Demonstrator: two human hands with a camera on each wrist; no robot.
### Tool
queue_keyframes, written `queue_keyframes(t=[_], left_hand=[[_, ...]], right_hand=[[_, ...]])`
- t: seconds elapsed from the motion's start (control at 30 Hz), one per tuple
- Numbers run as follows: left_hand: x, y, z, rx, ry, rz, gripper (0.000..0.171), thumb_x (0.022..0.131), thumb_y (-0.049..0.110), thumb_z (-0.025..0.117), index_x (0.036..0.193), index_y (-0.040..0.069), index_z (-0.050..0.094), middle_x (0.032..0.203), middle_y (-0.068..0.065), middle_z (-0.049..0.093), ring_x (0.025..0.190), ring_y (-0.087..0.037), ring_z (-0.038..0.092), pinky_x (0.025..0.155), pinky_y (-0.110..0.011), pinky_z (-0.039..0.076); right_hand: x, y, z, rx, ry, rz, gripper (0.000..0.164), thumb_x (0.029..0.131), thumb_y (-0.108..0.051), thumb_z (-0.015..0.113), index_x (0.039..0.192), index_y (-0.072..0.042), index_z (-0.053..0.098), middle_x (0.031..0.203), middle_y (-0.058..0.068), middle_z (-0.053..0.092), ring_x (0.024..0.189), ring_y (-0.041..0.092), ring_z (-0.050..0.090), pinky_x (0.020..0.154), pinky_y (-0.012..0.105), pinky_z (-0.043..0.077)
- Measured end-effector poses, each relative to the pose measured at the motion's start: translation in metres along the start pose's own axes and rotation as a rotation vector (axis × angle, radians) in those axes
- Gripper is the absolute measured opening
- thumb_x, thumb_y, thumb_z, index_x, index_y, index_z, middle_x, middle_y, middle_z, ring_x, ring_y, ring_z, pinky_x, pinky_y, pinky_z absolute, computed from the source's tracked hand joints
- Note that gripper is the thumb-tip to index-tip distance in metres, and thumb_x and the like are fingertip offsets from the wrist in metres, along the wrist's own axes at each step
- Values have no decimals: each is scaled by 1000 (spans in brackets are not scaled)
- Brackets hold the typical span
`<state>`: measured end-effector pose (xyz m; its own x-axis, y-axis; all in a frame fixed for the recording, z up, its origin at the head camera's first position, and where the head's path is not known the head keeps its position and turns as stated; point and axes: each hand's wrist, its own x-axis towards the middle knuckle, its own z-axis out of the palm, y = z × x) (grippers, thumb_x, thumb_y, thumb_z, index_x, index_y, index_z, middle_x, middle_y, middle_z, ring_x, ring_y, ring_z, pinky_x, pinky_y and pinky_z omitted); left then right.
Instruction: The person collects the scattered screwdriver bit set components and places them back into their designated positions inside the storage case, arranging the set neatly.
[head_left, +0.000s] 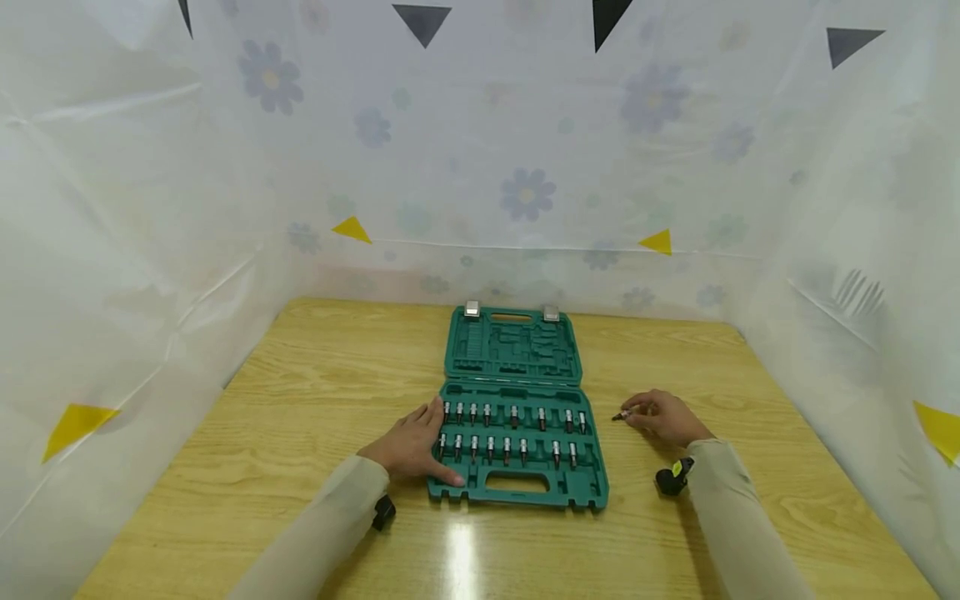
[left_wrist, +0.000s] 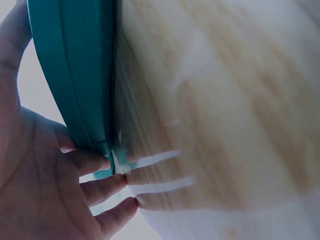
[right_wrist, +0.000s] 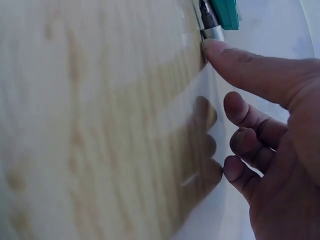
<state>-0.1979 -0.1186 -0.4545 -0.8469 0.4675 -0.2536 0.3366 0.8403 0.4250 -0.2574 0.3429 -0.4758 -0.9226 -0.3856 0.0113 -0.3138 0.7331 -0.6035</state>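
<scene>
An open green plastic tool case (head_left: 525,497) lies on the table, its lid folded back. Several silver bit sockets (head_left: 513,415) stand in two rows in the near half. At the case's left side, my left hand (head_left: 408,442) rests with straight fingers, thumb across the near corner. From the left wrist view, the fingertips touch the table beside the case wall (left_wrist: 80,75). Right of the case, my right hand (head_left: 667,417) pinches a bit socket (head_left: 619,415) at table level. Its dark tip and silver collar (right_wrist: 214,33) show in the right wrist view; the index finger is mostly hidden.
The wood-grain table (head_left: 337,350) extends on both sides of the case. Pale flowered sheeting (head_left: 465,150) hangs at the back and along both sides. The lid (head_left: 513,346) has shaped recesses and two metal latches at its far edge.
</scene>
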Motion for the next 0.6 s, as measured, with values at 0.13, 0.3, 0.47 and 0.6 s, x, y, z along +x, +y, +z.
queue_keyframes(t=[0.13,0.3,0.47,0.6], left_hand=[[0,0,0,0,4,-3,132,67,70,73,154,0,1,160,-15,1,146,-38,9,114,-55,16],[0,0,0,1,6,-7,132,68,70,73,154,0,1,160,-16,1,146,-38,9,114,-55,16],[0,1,-1,2,3,-9,132,68,70,73,154,0,2,161,-16,1,146,-37,9,114,-55,16],[-1,1,-1,1,-2,-7,132,68,69,73,154,0,1,161,-15,0,146,-37,9,114,-55,16]], right_hand=[[-4,1,1,33,8,26,23,94,-22,64,112,-7,68,102,12,62,65,18,53,58,34,47],[-6,-1,2,44,22,40,22,93,-23,66,109,-9,69,101,11,60,67,19,53,58,34,47],[-7,-4,3,30,37,47,16,91,-19,68,104,-10,71,95,8,59,67,18,52,57,33,48],[-8,-5,3,17,45,36,13,91,-17,68,101,-11,72,91,5,58,64,17,50,56,31,47]])
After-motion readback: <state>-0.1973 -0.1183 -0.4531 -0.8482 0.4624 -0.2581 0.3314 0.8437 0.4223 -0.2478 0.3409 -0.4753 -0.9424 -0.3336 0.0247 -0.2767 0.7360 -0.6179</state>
